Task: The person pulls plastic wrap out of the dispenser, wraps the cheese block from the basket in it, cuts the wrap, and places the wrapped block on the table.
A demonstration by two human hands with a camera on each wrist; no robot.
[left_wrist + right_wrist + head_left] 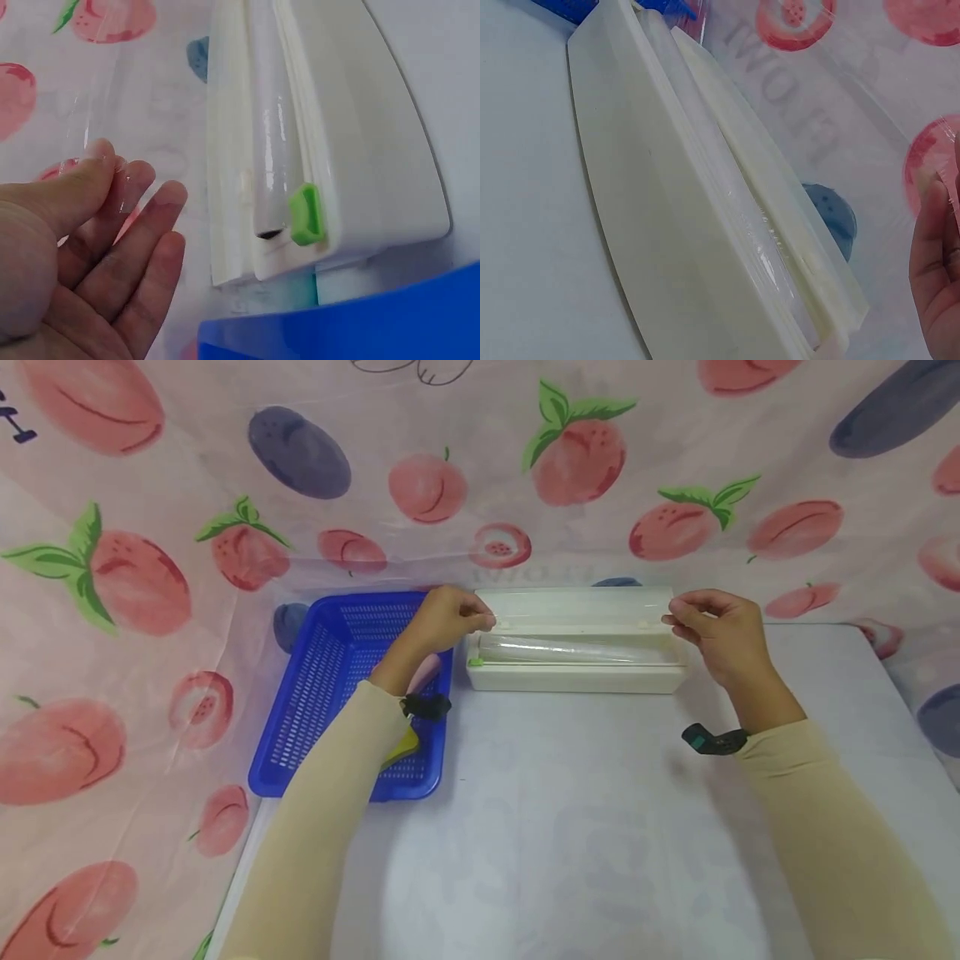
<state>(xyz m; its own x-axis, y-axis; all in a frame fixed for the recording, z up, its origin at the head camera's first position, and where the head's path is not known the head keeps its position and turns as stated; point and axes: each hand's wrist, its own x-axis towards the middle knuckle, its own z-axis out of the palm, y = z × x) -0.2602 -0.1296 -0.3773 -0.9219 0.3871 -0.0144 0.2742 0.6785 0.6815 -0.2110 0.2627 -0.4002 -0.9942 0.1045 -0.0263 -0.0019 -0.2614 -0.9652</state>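
Observation:
A long white cling film dispenser (577, 680) lies on the table with its lid (776, 187) swung back. Inside it rests a roll of clear cling film (570, 650), slightly skewed; a green slider cutter (306, 215) sits at the dispenser's left end. My left hand (447, 617) pinches one corner of a thin transparent film between thumb and forefinger, above the left end. At the right end, my right hand (720, 631) pinches the film's other side, fingers curled. The film itself is hard to see; faint glints show near the left thumb.
A blue plastic basket (260, 783) stands left of the dispenser, under my left forearm. It contains a pink item (426, 673) and a yellow item (402, 747), both partly hidden. Behind the white tabletop (570, 827) hangs a fruit-print cloth (360, 460).

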